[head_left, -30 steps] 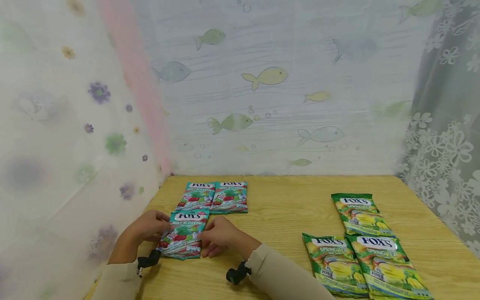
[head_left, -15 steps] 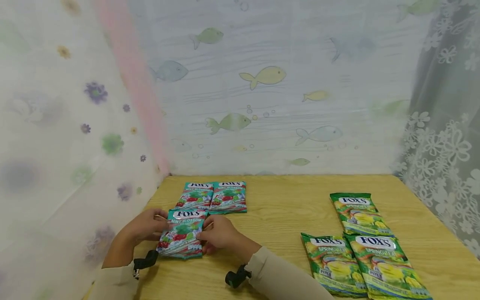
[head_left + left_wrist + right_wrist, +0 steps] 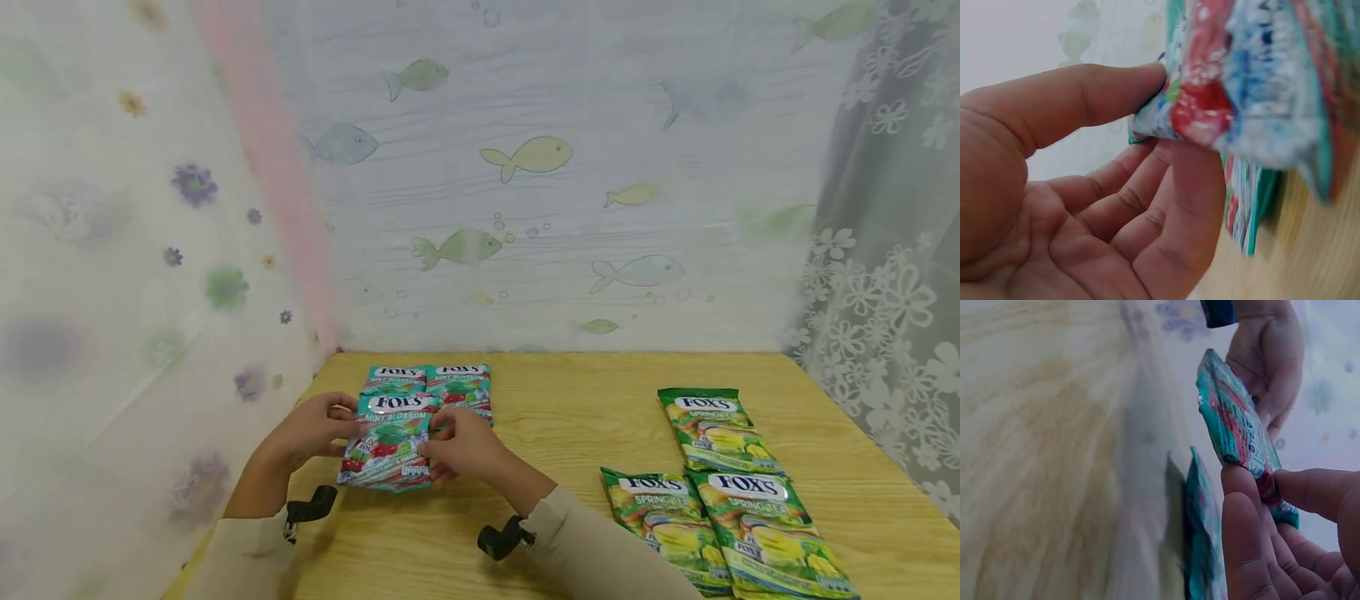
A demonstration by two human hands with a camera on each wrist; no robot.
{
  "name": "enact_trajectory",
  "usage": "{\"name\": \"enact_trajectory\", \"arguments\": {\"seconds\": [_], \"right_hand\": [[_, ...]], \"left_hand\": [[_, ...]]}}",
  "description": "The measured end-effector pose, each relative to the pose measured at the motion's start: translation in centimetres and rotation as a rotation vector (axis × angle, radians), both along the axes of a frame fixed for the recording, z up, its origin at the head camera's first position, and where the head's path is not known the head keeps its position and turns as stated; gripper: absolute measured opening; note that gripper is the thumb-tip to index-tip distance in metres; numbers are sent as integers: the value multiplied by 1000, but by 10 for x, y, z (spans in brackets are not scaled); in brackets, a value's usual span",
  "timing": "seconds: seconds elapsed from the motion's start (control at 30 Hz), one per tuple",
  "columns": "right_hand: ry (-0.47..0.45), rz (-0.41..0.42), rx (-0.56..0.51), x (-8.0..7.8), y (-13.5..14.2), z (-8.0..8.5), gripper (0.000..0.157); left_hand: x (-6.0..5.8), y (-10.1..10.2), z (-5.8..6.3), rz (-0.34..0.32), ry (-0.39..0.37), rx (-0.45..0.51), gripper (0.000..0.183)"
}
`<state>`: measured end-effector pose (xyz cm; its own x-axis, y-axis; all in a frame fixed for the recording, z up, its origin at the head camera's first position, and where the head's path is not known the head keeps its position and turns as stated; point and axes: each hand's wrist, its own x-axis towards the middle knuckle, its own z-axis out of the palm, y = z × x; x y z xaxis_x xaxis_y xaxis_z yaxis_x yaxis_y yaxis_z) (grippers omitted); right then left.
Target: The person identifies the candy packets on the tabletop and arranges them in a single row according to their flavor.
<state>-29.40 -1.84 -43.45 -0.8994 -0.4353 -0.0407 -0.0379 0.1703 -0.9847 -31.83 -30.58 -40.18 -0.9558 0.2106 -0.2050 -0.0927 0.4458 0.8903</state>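
A teal FOX'S Mint Blossom candy bag (image 3: 390, 442) is held up off the table between both hands, its printed face toward me. The left hand (image 3: 315, 427) pinches its left edge; in the left wrist view the thumb lies on the front and the curled fingers (image 3: 1197, 194) support it from behind. At the opposite edge, the right hand (image 3: 472, 450) pinches with its thumb over the print and fingers underneath. Behind it, two more Mint Blossom bags lie flat side by side, a left bag (image 3: 395, 380) partly covered in the head view and a right bag (image 3: 463, 387).
On the right side of the wooden table (image 3: 570, 433) lie green FOX'S Spring Tea bags: a rear bag (image 3: 720, 433), a front left bag (image 3: 667, 517) and a front right bag (image 3: 776, 529). A fish-patterned curtain (image 3: 555, 250) hangs along the far edge.
Both hands have lifted the front Mint Blossom bag and moved it forward and slightly right, so it now overlaps the rear pair in the head view. The Spring Tea bags stay put.
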Motion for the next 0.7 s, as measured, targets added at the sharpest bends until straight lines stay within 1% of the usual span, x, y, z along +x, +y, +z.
{"name": "enact_trajectory", "arguments": {"seconds": [0.1,0.27,0.4,0.53,0.7], "right_hand": [[22,-24,8,-4,11,1,41],[40,-58,13,-12,31,2,38],[70,-86,18,-16,47,3,40],[119,-118,32,-20,62,5,41],[165,-185,66,-25,79,8,39]], "left_hand": [[-6,10,0,-7,18,39,59],[-17,25,1,-41,49,95,56],[-21,38,2,-60,55,109,60],[-24,52,3,-87,56,129,67],[-33,71,1,-94,47,179,71]]}}
